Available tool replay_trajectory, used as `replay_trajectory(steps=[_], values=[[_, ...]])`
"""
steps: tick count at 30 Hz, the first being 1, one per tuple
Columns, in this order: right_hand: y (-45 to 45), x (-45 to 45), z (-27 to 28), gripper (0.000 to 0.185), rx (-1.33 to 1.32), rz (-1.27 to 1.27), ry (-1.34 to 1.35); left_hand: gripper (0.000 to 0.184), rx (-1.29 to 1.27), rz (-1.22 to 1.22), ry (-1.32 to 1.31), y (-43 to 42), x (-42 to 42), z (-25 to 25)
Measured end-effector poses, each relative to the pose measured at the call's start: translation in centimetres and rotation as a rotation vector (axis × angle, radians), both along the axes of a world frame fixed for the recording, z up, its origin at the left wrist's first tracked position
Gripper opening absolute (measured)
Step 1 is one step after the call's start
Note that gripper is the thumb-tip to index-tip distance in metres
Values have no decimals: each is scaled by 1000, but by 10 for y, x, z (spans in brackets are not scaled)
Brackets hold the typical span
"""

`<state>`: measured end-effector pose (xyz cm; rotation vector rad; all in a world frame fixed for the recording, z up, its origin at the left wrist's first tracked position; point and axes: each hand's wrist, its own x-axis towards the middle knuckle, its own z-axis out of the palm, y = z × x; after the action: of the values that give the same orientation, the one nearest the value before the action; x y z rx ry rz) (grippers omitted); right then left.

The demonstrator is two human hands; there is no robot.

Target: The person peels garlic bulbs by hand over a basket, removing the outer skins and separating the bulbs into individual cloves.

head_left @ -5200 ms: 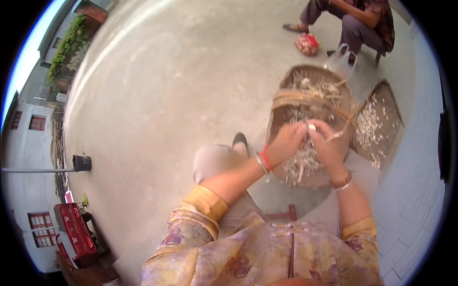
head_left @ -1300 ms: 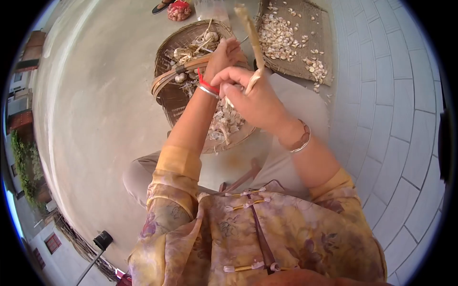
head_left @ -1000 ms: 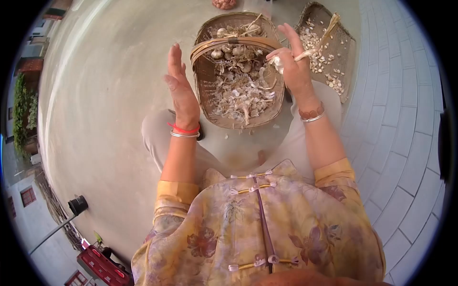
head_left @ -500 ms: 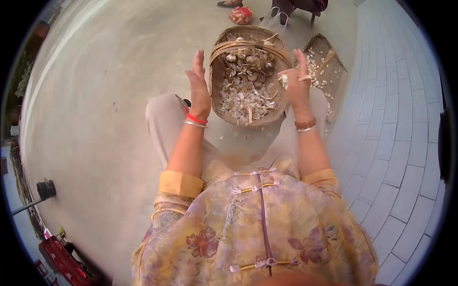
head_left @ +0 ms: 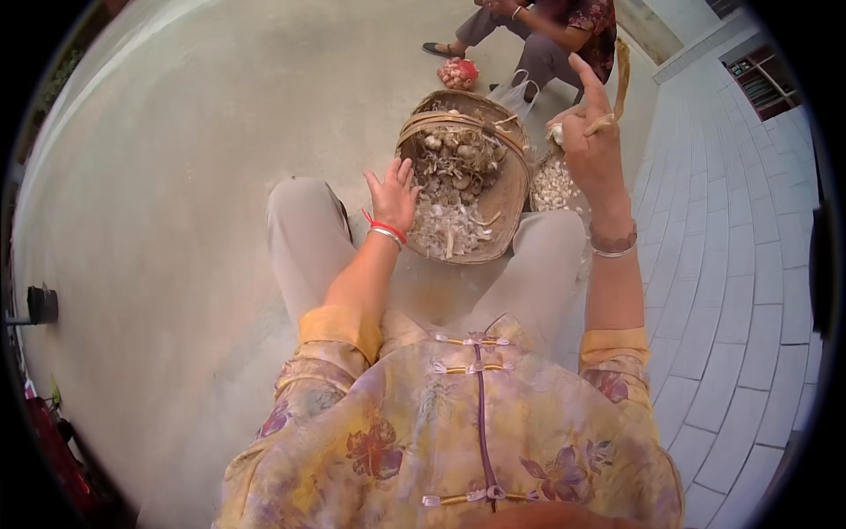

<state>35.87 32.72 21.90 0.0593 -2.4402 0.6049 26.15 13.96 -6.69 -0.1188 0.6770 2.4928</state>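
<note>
In the head view, my left hand (head_left: 394, 198) is open with fingers spread, near the left rim of a woven basket (head_left: 508, 231). Held up to the right of the basket is my right hand (head_left: 599, 159), its index finger stretched out and the others curled around a garlic bulb (head_left: 556, 134). A dry stalk (head_left: 622, 78) sticks up behind that hand. Inside the basket lie several whole garlic bulbs (head_left: 461, 181) with dry roots, and papery garlic skins (head_left: 445, 231) toward its near end. Loose garlic cloves (head_left: 552, 187) lie below my right hand, their tray mostly hidden.
A person (head_left: 564, 40) sits beyond the basket, beside a clear plastic bag (head_left: 518, 95). A red net bag (head_left: 457, 74) stands on the concrete floor (head_left: 194, 220). Grey tiles (head_left: 714, 291) run along the right. My knees (head_left: 300, 207) flank the basket.
My right hand has risen and moved right with the garlic bulb. My left hand has lowered toward the basket's near left, fingers spreading. The view has tilted up, showing more of the other person.
</note>
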Motion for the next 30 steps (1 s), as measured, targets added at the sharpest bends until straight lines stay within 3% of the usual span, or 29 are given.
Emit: replay_trajectory(steps=[7,12,15,17,19,21,23,26,30], values=[[-23,-2,-26,58,-106,63,3,99,-121,-20,-24,-5,6,-3],[-16,-13,-117,54,-325,10,-168,87,-400,-118,-21,6,9,-19],[-27,-5,-164,45,-746,-36,-366,77,-572,-206,-58,10,30,-12],[-15,-5,-235,40,-1104,15,-410,62,-699,-310,62,11,31,-20],[-22,9,-254,38,-1190,-58,-462,44,-829,-289,318,12,27,-49],[-29,12,-252,38,-1222,-34,-457,32,-952,-245,367,19,12,-80],[-32,11,-250,37,-1245,-43,-462,27,-960,-200,275,12,22,-22],[-25,12,-247,35,-1254,14,-400,27,-973,-91,669,8,15,11],[-29,20,-217,34,-1262,6,-427,23,-993,-103,1162,-7,19,159]])
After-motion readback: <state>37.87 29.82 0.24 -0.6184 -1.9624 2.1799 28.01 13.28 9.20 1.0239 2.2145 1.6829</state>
